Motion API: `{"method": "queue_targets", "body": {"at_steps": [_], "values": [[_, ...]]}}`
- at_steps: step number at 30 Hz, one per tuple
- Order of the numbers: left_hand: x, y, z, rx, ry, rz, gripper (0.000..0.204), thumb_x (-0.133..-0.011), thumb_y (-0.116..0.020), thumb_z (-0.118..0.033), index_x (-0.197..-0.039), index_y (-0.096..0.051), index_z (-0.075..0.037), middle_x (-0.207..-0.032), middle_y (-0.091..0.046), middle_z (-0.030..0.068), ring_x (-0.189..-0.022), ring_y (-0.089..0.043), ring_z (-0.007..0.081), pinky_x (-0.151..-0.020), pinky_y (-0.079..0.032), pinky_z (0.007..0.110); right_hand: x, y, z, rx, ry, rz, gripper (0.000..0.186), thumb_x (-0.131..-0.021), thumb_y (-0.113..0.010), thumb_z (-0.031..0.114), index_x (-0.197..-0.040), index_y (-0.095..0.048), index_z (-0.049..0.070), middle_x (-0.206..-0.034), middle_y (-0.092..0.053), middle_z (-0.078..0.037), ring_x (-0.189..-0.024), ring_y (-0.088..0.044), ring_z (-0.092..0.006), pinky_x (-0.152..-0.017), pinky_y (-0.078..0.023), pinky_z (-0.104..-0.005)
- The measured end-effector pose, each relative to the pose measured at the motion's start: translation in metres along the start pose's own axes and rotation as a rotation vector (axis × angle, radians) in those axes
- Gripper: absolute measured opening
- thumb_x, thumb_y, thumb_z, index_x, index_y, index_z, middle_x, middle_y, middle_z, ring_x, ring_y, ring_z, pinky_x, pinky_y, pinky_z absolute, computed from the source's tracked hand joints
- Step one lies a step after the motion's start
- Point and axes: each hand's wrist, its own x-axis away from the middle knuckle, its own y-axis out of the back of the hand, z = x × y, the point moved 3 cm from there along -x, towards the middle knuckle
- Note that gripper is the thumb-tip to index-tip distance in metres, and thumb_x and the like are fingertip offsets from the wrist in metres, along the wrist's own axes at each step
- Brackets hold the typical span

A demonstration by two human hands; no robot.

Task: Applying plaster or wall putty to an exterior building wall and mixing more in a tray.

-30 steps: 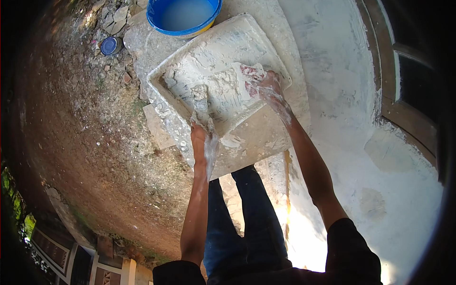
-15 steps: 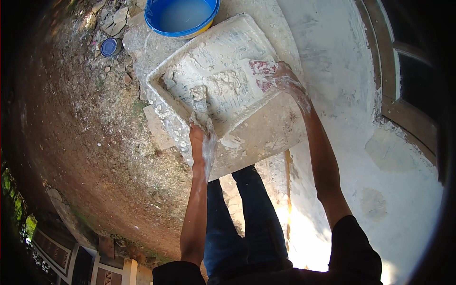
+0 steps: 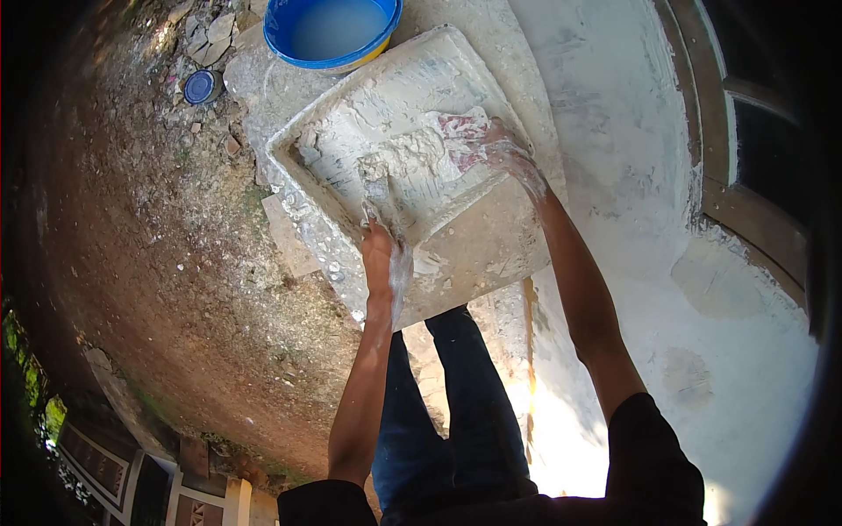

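Observation:
A rectangular tray (image 3: 303,191) caked in white lies tilted on a pale board, with a thick mound of wet white plaster (image 3: 419,153) in it. My left hand (image 3: 384,256), smeared with plaster, is closed round a putty knife (image 3: 376,186) at the near edge. The knife's coated blade rests against the left end of the mound. At the tray's right side, my right hand (image 3: 511,154) grips a flat red scraper (image 3: 463,138), streaked white. The scraper's edge meets the mound's right end. Plaster hides parts of both tools and the fingers.
A blue tub (image 3: 333,63) of cloudy liquid stands beyond the tray. Farther left, a small blue-topped can (image 3: 203,87) sits on rough ground near broken stone pieces (image 3: 210,39). Along the right runs a white-coated wall (image 3: 614,175) with a brown window frame (image 3: 750,215).
My right hand has moved left with the red scraper, closer to the mound. My left hand has shifted slightly right with the putty knife, narrowing the gap between the tools.

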Motion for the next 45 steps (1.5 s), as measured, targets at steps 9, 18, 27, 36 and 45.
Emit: {"method": "queue_targets", "body": {"at_steps": [9, 18, 27, 36, 45], "values": [[0.003, -0.008, -0.007, 0.548, 0.097, -0.004, 0.032, -0.094, -0.033, -0.033, -0.091, -0.045, -0.003, -0.063, -0.042, 0.0018, -0.049, -0.042, 0.0123, -0.042, -0.035, 0.027, -0.018, -0.024, -0.015, -0.132, 0.055, -0.001, 0.055, -0.067, -0.071, 0.038, -0.103, -0.054, -0.001, -0.095, -0.060, -0.019, -0.088, -0.057, -0.0287, -0.078, -0.047, -0.0386], [0.005, 0.003, -0.029, -0.355, -0.274, -0.094, 0.024, -0.078, -0.056, -0.005, -0.096, -0.051, 0.010, -0.076, -0.058, 0.0211, -0.067, -0.059, 0.0321, -0.059, -0.045, 0.037, -0.004, -0.048, 0.019, -0.414, -0.352, 0.444, 0.053, -0.071, -0.067, 0.039, -0.099, -0.054, -0.005, -0.104, -0.055, -0.026, -0.101, -0.052, -0.0348, -0.084, -0.042, -0.0433], [-0.009, 0.032, -0.021, -0.202, -0.333, -0.106, 0.023, -0.079, -0.053, -0.001, -0.099, -0.051, 0.011, -0.083, -0.059, 0.0234, -0.074, -0.061, 0.0320, -0.064, -0.046, 0.037, 0.026, -0.059, 0.021, -0.178, 0.071, -0.217, 0.036, -0.084, -0.052, 0.032, -0.101, -0.053, 0.000, -0.100, -0.053, -0.021, -0.102, -0.044, -0.0359, -0.086, -0.038, -0.0439], [0.011, -0.011, -0.029, 0.151, 0.068, -0.050, 0.034, -0.076, -0.054, 0.000, -0.107, -0.046, 0.011, -0.090, -0.056, 0.0257, -0.078, -0.059, 0.0370, -0.064, -0.046, 0.038, 0.024, -0.072, 0.037, -0.435, 0.115, -0.172, 0.031, -0.080, -0.058, 0.025, -0.096, -0.057, -0.001, -0.089, -0.058, -0.017, -0.091, -0.051, -0.0301, -0.081, -0.042, -0.0410], [0.023, 0.045, -0.054, -0.118, -0.291, -0.035, 0.021, -0.078, -0.055, -0.003, -0.095, -0.054, 0.009, -0.079, -0.062, 0.0192, -0.067, -0.058, 0.0213, -0.060, -0.045, 0.031, 0.016, -0.065, 0.029, -0.319, 0.053, -0.199, 0.032, -0.078, -0.060, 0.026, -0.097, -0.057, 0.000, -0.090, -0.059, -0.021, -0.086, -0.055, -0.0340, -0.078, -0.043, -0.0421]]}}
